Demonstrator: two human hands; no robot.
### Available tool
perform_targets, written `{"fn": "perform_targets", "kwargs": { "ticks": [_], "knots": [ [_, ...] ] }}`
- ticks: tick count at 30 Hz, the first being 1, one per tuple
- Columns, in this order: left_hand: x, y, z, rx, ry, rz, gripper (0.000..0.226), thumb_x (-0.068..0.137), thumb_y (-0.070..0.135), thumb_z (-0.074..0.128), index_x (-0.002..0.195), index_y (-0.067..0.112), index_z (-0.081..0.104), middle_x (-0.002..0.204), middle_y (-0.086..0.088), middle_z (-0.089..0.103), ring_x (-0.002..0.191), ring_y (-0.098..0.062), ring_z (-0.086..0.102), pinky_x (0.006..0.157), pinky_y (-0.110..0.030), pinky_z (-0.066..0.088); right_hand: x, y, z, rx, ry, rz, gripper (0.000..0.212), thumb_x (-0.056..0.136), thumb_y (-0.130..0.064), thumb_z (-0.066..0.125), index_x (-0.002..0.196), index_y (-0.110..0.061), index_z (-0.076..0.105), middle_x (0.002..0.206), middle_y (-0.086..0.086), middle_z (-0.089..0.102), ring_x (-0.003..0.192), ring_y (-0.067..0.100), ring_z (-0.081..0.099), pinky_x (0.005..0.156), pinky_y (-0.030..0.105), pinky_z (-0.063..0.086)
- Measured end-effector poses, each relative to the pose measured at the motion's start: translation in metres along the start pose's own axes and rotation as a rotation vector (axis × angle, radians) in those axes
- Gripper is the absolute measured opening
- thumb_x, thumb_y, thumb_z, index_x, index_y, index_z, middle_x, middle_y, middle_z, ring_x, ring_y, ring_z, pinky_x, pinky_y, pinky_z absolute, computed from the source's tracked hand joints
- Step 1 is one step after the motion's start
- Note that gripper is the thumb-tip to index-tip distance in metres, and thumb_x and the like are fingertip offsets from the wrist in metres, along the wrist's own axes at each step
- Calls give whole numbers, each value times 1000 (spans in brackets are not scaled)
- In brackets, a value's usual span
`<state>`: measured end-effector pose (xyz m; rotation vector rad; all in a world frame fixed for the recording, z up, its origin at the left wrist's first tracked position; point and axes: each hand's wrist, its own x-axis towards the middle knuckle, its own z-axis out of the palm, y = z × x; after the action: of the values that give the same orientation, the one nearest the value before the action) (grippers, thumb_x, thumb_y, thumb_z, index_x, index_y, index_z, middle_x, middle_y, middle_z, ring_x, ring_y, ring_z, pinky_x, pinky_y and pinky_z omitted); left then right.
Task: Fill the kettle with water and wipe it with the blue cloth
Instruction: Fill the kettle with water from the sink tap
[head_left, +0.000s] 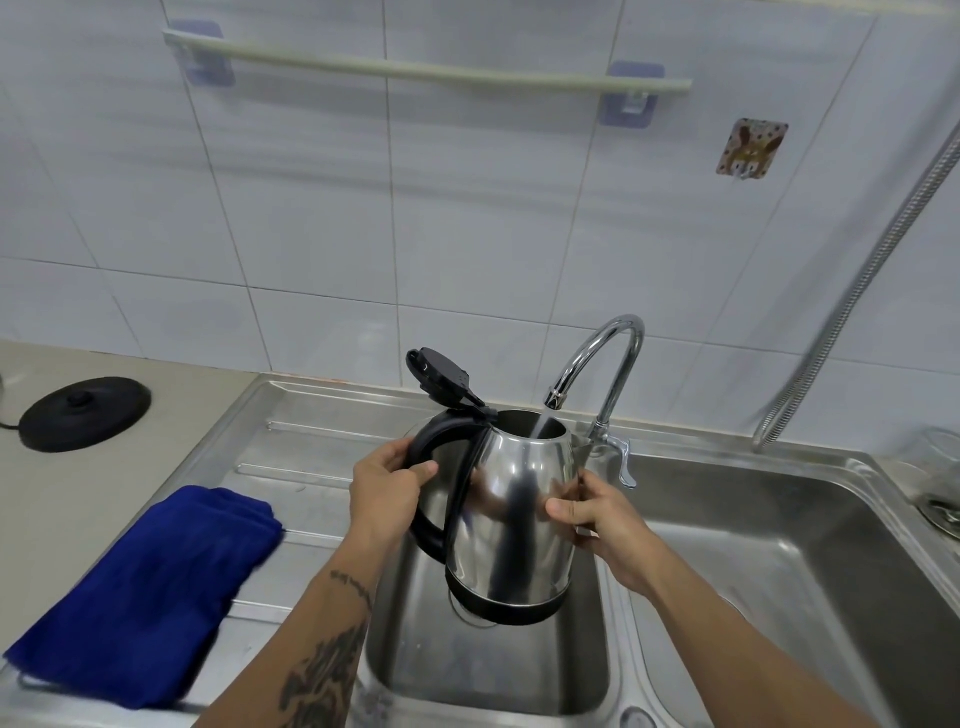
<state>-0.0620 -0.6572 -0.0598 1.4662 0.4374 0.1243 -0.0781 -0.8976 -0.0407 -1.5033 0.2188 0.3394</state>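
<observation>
A shiny steel kettle with a black handle and base hangs above the left sink basin, its black lid flipped up. Water runs from the chrome tap straight into the kettle's open mouth. My left hand grips the black handle. My right hand presses against the kettle's right side and steadies it. The folded blue cloth lies on the steel draining board to the left, apart from both hands.
The kettle's round black power base sits on the counter at far left. A double steel sink fills the lower right. A glass jar stands at the right rim. A flexible metal hose hangs on the tiled wall.
</observation>
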Motion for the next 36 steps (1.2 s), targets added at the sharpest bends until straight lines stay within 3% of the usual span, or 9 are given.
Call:
{"fn": "perform_targets", "kwargs": {
  "ticks": [9,12,14,18,21,24,28,32,36],
  "knots": [
    [-11,1,7,222,90,102,25,82,9,73,101,25,70,92,6,72,92,-17,69,92,-37,54,4,5,-1,9,-22,3,27,71,4,77,82,-16,62,91,6,66,93,24,69,73,27,54],
    [-11,-2,10,280,125,181,24,86,10,68,106,23,69,92,7,72,94,-19,68,91,-37,54,9,1,-11,37,-117,22,25,77,4,73,95,-12,66,93,8,69,93,23,70,73,27,54],
    [-8,-5,12,306,126,188,24,87,12,66,108,24,69,93,7,72,96,-21,67,93,-41,53,24,0,-24,-18,3,-13,30,83,6,67,109,-8,68,104,8,72,98,24,70,82,34,57],
    [-2,-12,15,366,126,183,24,88,13,65,106,27,67,93,7,72,96,-20,66,93,-43,54,64,8,-64,-709,413,-97,45,79,-6,66,121,-20,65,122,8,58,114,28,59,97,39,50],
    [1,-16,16,392,110,188,23,89,9,65,106,25,67,93,7,71,94,-17,66,89,-35,53,81,19,-88,-1187,280,13,56,79,-19,64,134,-27,55,124,11,53,116,35,55,98,39,47],
    [4,-15,19,412,110,199,22,90,7,64,106,21,66,90,12,68,89,-4,64,75,-13,44,95,30,-96,-1441,202,10,50,82,-42,65,130,-29,57,123,9,61,112,34,60,94,44,52],
    [10,-14,22,422,101,205,21,92,6,64,106,22,65,89,13,67,82,7,59,63,-2,39,103,23,-99,-1663,194,-84,36,85,-28,60,121,-24,60,119,6,65,108,31,64,87,41,54],
    [17,-13,24,399,84,216,21,89,5,65,105,19,68,90,7,72,89,-8,67,75,-15,48,110,12,-104,-1785,335,-334,31,92,-27,47,119,-23,61,101,6,71,92,33,69,75,38,52],
    [21,-12,28,371,62,216,24,88,5,66,105,22,69,92,5,74,93,-17,70,86,-34,55,129,-18,-111,-1428,498,-293,29,93,-24,50,119,-21,61,107,14,71,100,39,65,79,41,49]
  ]
}}
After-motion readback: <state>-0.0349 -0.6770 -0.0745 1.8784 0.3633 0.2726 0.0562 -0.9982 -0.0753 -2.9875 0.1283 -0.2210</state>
